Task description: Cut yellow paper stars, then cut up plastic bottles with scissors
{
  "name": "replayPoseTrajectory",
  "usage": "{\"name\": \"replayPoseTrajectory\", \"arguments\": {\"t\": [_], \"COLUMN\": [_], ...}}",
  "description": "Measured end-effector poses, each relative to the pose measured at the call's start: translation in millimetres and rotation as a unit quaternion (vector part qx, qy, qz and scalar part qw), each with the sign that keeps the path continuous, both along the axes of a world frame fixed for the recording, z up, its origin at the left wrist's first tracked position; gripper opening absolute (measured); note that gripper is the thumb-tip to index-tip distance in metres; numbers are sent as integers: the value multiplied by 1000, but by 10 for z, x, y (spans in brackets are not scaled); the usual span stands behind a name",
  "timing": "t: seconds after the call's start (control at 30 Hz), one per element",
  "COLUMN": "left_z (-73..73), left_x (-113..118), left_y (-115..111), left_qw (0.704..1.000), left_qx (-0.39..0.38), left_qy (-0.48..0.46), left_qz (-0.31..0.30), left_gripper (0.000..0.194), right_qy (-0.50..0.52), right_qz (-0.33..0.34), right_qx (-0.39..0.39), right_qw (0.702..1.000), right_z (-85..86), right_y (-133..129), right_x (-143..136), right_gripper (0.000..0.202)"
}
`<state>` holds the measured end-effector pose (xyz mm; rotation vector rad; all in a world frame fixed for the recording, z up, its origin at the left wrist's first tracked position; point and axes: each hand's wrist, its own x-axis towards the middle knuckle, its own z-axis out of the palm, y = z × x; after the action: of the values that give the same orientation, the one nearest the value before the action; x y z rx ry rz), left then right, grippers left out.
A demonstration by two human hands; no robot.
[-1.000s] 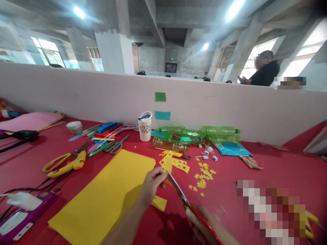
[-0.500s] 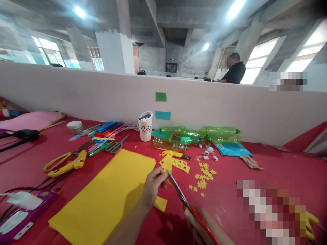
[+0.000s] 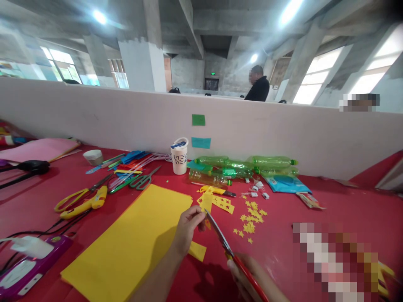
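Observation:
My left hand (image 3: 188,226) pinches a strip of yellow paper (image 3: 207,202) between thumb and fingers. In my right hand (image 3: 241,272) is a pair of red-handled scissors (image 3: 222,239), its blade tips at the paper beside my left fingertips. Small yellow paper stars (image 3: 252,214) lie scattered to the right. Just beyond my left hand is a yellow strip with star-shaped holes (image 3: 223,204). A yellow paper scrap (image 3: 198,251) rests near my left wrist, and large yellow sheets (image 3: 132,243) lie to the left.
Green plastic bottles (image 3: 239,164) and a white cup (image 3: 179,159) stand by the white partition (image 3: 126,115). To the left are yellow-handled scissors (image 3: 72,199), a yellow glue gun (image 3: 91,205) and a purple power strip (image 3: 37,266). A blue packet (image 3: 288,184) lies at the right back.
The person beyond the partition has moved to the left. My hands, the paper strip and the scissors stay almost in place.

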<state>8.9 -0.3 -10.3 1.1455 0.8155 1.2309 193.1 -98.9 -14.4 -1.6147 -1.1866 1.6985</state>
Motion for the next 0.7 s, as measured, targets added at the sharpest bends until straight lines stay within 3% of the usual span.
{"name": "replayPoseTrajectory", "arguments": {"t": [0.13, 0.33, 0.7], "left_z": [7, 44, 38], "left_x": [-36, -62, -125], "left_y": [16, 14, 47], "left_qw": [1000, 997, 995], "left_qx": [-24, -62, -56], "left_qy": [-15, -29, -59], "left_qz": [-13, -38, -53], "left_gripper": [19, 17, 13], "right_qy": [10, -6, -15], "right_qz": [-32, 68, 101], "right_qx": [9, 35, 37], "right_qw": [999, 997, 994], "right_z": [10, 133, 184], "right_y": [-5, 63, 88], "right_x": [8, 75, 85], "right_gripper": [60, 55, 55]}}
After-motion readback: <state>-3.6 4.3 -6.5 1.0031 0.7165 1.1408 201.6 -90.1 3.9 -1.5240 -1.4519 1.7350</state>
